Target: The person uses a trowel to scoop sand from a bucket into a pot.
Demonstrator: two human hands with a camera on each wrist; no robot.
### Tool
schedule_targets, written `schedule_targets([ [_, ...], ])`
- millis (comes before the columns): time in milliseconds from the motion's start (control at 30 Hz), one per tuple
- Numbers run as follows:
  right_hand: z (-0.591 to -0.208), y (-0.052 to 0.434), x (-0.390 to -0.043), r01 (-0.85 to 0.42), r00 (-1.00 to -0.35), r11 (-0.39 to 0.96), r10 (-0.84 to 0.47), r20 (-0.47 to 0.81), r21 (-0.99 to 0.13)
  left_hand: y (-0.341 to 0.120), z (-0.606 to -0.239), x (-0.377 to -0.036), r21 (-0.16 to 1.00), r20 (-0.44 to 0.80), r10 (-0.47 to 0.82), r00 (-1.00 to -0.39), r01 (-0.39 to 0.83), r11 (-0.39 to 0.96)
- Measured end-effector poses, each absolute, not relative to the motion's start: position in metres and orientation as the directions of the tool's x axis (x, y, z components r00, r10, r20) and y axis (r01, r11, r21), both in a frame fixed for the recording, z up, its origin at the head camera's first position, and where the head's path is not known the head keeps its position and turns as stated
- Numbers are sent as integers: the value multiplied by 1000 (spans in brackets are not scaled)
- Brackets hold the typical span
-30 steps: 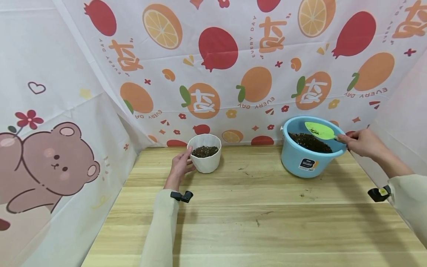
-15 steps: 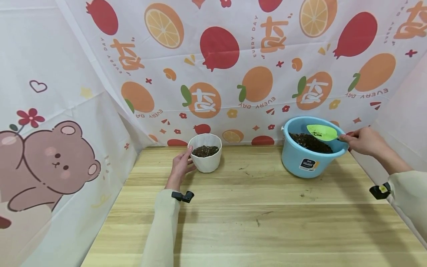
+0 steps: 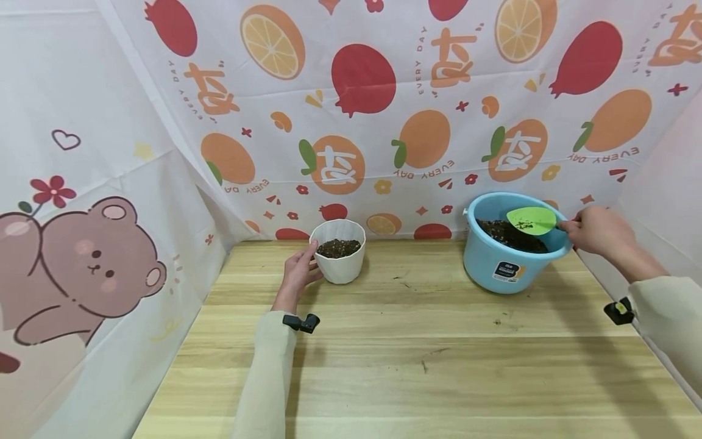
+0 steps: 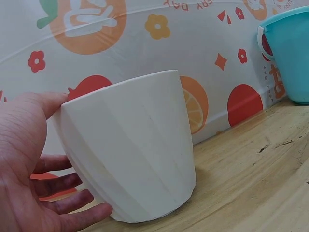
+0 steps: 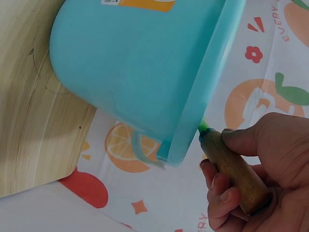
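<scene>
A white faceted flowerpot (image 3: 340, 268) holding dark soil (image 3: 337, 249) stands upright on the wooden table. At its left side is my left hand (image 3: 298, 268), thumb at the rim and relaxed fingers (image 4: 72, 200) against the wall. My right hand (image 3: 600, 228) grips the wooden handle (image 5: 236, 169) of a small garden trowel, whose bright green blade (image 3: 540, 221) is over the light blue bucket (image 3: 485, 265). Bits of soil lie on the blade. More dark soil (image 3: 501, 233) fills part of the bucket.
Crumbs of soil (image 3: 424, 367) are scattered over the wooden table (image 3: 373, 341). A fruit-printed cloth (image 3: 417, 73) hangs right behind the pot and bucket. Another cloth with a bear print (image 3: 104, 262) borders the left side. A white bucket handle (image 4: 263, 43) hangs at the bucket's side.
The trowel's green blade has shifted slightly to the right and down over the bucket, and its face has tilted more toward the head camera. My left hand and the pot stay put.
</scene>
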State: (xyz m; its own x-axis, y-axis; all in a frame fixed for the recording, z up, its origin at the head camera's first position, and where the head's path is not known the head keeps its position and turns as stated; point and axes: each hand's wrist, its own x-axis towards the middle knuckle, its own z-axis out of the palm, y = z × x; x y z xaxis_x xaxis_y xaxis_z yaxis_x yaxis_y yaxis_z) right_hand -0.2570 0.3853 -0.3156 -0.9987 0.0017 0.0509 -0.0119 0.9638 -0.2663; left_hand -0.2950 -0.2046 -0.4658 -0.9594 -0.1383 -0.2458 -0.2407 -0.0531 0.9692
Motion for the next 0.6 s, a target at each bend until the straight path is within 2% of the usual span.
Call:
schedule_targets([
  [233,-319,386,-260,-9,-992,980,16,125,-198,-204,-466,-296,969,-245,-135,-960,-238,-64],
  [600,-324,385,-265,20,-986,991,41,159,-129,-203,-462,-294,965,-256,-120,-959,-246,-90],
])
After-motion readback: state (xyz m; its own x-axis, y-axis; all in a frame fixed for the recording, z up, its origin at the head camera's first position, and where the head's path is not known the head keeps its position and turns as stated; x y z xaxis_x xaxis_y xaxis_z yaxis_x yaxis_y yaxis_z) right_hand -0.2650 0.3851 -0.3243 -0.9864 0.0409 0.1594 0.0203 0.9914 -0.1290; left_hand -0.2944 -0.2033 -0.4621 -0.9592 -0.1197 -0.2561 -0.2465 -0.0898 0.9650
